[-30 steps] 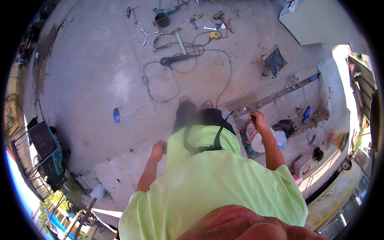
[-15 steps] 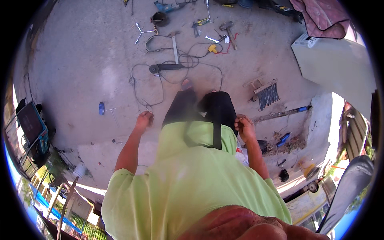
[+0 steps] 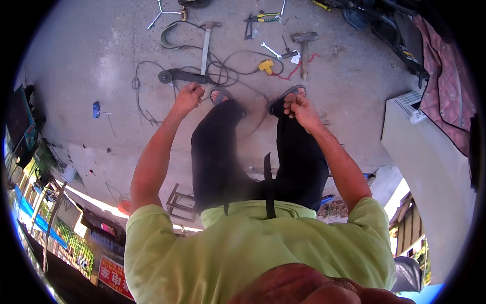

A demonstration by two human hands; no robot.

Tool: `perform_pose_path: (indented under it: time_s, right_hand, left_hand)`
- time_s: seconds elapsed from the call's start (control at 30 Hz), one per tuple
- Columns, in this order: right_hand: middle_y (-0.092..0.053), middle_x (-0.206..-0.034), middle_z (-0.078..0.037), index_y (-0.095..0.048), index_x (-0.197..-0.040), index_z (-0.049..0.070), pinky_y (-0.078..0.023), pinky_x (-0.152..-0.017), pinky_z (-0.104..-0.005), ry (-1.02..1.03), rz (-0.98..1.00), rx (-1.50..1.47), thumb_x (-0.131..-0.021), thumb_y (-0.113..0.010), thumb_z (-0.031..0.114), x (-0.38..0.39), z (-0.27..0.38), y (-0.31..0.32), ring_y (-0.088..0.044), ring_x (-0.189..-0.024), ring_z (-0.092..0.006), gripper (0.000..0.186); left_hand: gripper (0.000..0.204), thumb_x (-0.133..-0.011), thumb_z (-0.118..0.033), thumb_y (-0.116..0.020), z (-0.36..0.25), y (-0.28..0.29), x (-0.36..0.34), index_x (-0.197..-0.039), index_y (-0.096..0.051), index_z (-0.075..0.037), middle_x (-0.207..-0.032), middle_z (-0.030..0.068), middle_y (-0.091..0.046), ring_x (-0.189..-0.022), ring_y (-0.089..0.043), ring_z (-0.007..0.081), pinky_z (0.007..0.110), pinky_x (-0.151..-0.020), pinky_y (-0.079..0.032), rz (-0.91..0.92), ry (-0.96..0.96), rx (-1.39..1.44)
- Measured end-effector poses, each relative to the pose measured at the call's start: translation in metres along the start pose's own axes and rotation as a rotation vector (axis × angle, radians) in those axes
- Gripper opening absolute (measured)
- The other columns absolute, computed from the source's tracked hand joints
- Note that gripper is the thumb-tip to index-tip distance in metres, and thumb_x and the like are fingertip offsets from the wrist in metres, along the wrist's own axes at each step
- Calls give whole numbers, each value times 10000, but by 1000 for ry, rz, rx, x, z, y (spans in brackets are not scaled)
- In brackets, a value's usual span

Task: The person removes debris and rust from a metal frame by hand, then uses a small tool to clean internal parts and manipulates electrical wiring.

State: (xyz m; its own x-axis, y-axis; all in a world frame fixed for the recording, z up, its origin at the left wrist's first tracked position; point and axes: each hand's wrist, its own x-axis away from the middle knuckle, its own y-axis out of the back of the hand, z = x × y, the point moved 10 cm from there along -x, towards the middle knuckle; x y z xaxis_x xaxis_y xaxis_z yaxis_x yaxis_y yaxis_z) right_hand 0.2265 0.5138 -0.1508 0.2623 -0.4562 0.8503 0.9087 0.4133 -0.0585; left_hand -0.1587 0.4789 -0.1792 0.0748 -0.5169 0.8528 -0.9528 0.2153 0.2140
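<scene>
My left hand [image 3: 189, 98] hangs above the concrete floor, its fingers curled closed. Just ahead of it lies a black angle grinder [image 3: 186, 76] with a round head at its left end; I see no clear contact. Over my right shin my right hand [image 3: 299, 109] is also curled, thumb drawn in against the fingers. Whatever either hand might hold is too small or hidden to make out. Beyond the grinder is a claw hammer [image 3: 205, 49] with a pale handle. A yellow connector [image 3: 266, 66] on a dark cable sits ahead of my right foot.
Farther off lie a mallet [image 3: 304, 50], an open-end wrench [image 3: 271, 50], pliers [image 3: 267, 18] and a three-way wrench [image 3: 163, 11]. At left are a blue object [image 3: 96, 109] and a T-handle [image 3: 107, 114]. A stool [image 3: 180, 202] stands behind my left leg; a pale cabinet [image 3: 430, 152] is at right.
My body has lowered, knees now bent apart. Both hands have moved forward toward the tools, the left one close to the grinder. The view has shifted with my head.
</scene>
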Motion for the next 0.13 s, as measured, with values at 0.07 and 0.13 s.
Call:
perform_pose_path:
  time_s: [0.07, 0.13]
  right_hand:
    - [-670, -959, -83, -616, -1139, -21, -507, -683, -274, 21, 5, 219, -895, -518, 30, -82, -10, 15, -634, -793, -132, 268]
    - [-706, -988, -89, -634, -1172, 14, -529, -725, -252, 7, 20, 125, -881, -579, 59, -162, -34, 15, -654, -821, -137, 299]
  left_hand:
    - [283, -970, -300, -595, -7, -35, -88, -967, -646, -22, -785, 65, -648, -664, -620, 167, 335, -596, -495, 54, -66, -134]
    - [319, -955, -329, -600, -4, -64, -166, -1128, -695, -79, -851, 88, -719, -699, -663, 257, 384, -700, -522, 87, -87, -231]
